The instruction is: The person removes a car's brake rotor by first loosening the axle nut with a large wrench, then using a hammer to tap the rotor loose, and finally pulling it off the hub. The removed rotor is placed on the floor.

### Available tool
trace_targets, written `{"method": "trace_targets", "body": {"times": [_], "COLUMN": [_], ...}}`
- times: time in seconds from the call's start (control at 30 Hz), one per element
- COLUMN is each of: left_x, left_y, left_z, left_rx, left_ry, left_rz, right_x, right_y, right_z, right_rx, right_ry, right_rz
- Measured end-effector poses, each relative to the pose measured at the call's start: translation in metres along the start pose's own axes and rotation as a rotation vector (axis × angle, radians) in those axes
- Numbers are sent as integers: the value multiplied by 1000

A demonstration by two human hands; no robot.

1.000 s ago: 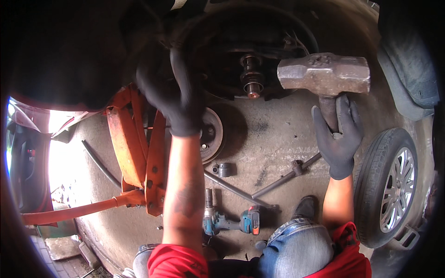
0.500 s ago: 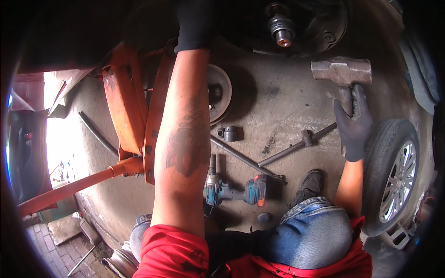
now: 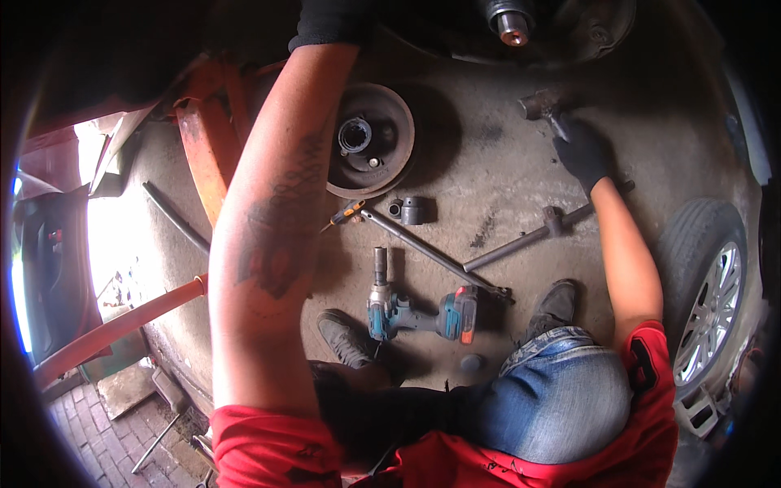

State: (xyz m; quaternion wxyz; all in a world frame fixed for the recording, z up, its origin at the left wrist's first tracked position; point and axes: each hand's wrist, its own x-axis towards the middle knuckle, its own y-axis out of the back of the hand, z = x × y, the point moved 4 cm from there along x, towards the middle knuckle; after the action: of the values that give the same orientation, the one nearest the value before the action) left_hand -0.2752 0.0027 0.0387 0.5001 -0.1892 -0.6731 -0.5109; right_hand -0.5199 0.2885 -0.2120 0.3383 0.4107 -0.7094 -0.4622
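Observation:
My right hand, in a black glove, grips the handle of a heavy steel hammer, whose blurred head hangs low over the concrete floor. My left arm reaches straight up. My left hand is only a black glove cuff at the top edge, its fingers lost in the dark underside of the car. A bare axle hub sticks out above, between both hands. A rusty brake drum lies on the floor beside my left arm.
On the floor lie a teal impact wrench, a long breaker bar, a second bar, a socket and a screwdriver. An orange floor jack stands left. A wheel lies right.
The hammer has come down from beside the hub to just above the floor. My left hand has risen toward the top edge, and the view has tilted downward.

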Motion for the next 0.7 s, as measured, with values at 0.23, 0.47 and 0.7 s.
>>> {"method": "trace_targets", "body": {"times": [0.23,0.47,0.7], "left_x": [4,-2,0], "left_y": [14,25,31], "left_z": [15,32,47], "left_rx": [-214,-47,-75], "left_ry": [23,-138,-30], "left_rz": [17,204,126], "right_x": [-91,-170,-162], "right_y": [-42,-79,-83], "right_z": [-108,-212,-200], "right_rx": [308,78,304], "right_ry": [355,538,459], "right_rz": [-118,-624,-692]}}
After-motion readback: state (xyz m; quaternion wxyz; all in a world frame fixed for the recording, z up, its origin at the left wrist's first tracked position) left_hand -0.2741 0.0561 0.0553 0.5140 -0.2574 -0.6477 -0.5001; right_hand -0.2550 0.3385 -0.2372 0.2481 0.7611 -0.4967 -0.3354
